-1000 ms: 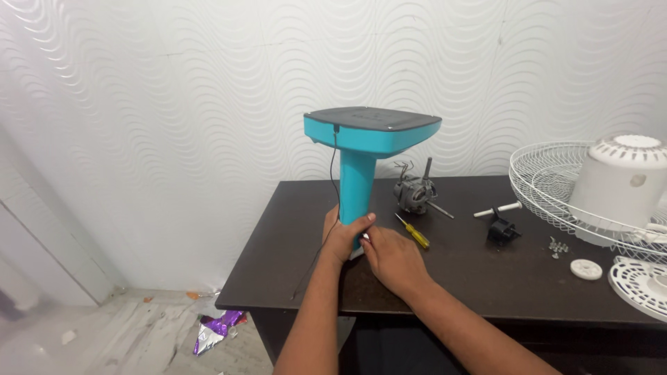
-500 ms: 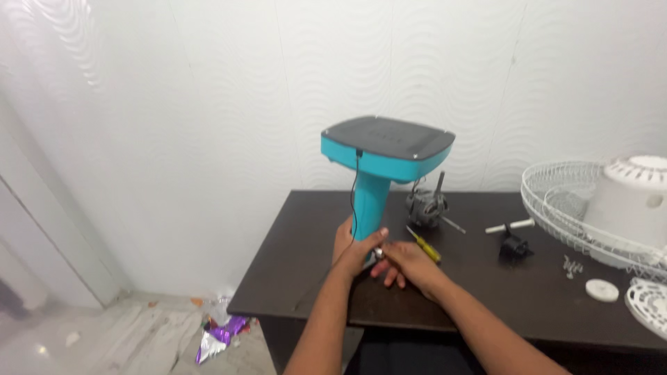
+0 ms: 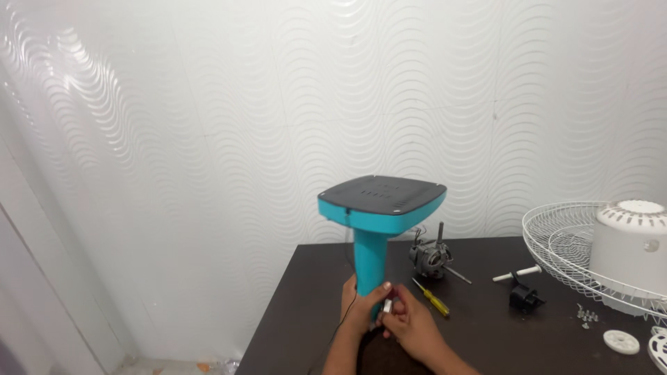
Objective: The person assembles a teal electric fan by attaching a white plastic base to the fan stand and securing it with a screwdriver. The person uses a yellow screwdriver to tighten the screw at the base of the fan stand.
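At the near table edge, the left hand (image 3: 361, 305) wraps closed around the neck of a turquoise fan stand (image 3: 372, 239), held upside down on the dark table (image 3: 292, 326). The right hand (image 3: 406, 326) pinches a small pale part at the neck's lower end. Farther off lie a yellow screwdriver (image 3: 432, 298), the bare motor (image 3: 431, 255), loose screws (image 3: 587, 316) and the wire guard (image 3: 563, 243). The fan seems largely dismantled, with stand work unfinished.

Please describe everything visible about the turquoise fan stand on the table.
The turquoise fan stand is smooth plastic, standing upside down on the dark table: its square base with a dark grey underside is on top, the neck points down. A thin black cord hangs from it. The left hand grips the neck; the right hand touches its lower end.
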